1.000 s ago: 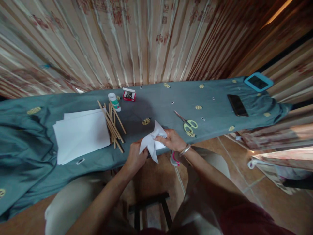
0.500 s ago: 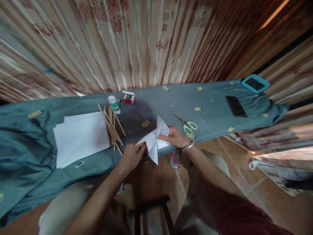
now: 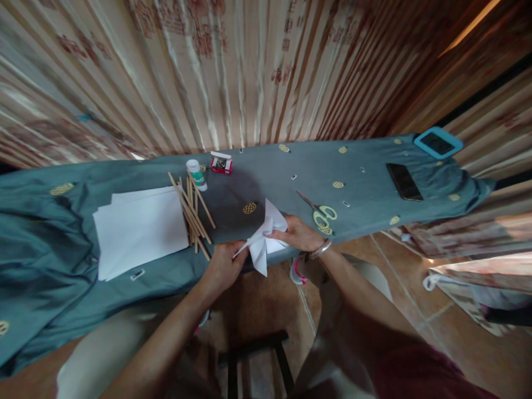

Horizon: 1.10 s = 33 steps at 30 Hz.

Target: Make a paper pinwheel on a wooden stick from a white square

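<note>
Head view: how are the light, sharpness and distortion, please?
Head view: dim light, a bright streak at upper right, a soft shadow on the cloth beyond the folded paper; head view again: bottle label too blurred to read, curtain folds fanning out, likely wide-angle distortion.

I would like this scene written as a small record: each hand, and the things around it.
Left hand: pinches a tip of the folded white paper
Right hand: grips the same paper's other side
To the left: white sheets, wooden sticks
Farther back: green-and-white tube, open red box
Beyond right hand: green-handled scissors
Far right: black phone, blue-framed device
</note>
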Each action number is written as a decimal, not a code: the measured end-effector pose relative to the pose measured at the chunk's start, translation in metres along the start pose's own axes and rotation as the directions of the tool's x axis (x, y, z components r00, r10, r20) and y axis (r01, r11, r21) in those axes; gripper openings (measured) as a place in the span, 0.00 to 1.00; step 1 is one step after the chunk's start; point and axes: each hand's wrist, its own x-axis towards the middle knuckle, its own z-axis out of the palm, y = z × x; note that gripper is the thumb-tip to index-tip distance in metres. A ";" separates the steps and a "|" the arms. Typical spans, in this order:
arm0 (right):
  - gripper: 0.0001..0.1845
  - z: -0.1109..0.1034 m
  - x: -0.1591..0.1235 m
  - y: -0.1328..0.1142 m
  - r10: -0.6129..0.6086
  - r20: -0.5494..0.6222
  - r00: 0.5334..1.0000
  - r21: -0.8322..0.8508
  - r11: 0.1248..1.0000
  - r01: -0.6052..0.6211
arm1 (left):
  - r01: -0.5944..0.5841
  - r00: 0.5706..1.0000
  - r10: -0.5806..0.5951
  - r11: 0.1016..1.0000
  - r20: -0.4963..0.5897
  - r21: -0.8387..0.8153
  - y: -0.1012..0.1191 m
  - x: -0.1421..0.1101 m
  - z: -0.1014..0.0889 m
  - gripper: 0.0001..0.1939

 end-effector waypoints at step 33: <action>0.30 0.006 -0.001 0.008 0.014 -0.039 0.999 -0.027 1.000 -0.015 | 0.071 0.997 -0.074 0.994 0.038 0.081 0.000 -0.001 0.003 0.15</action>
